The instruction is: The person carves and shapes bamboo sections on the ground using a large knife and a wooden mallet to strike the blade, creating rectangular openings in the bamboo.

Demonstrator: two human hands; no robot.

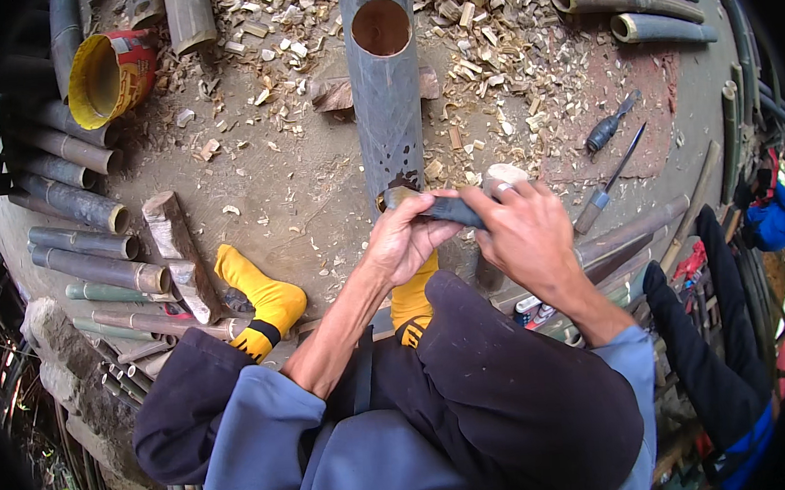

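Note:
A short, dark-handled tool [451, 209] lies across both hands in front of me; its kind is partly hidden by fingers. My left hand [410, 235] is closed round its left end, thumb on top. My right hand [526, 228], with a ring on one finger, grips its right end. Just beyond the hands, a thick grey bamboo tube [384, 102] points away from me, with an oval opening at its far end and dark spots near its close end. A wooden block [333, 93] lies crosswise beneath it. Behind my right hand shows a pale, round wood end [507, 174].
Right of the hands lie a dark-handled tool [614, 122] and a long blade with a grey handle [611, 179]. Wood chips [479, 46] cover the far ground. Bamboo pieces [97, 263] and a yellow-red bucket [113, 78] stand left. Another person's dark-clothed legs [698, 316] extend at right.

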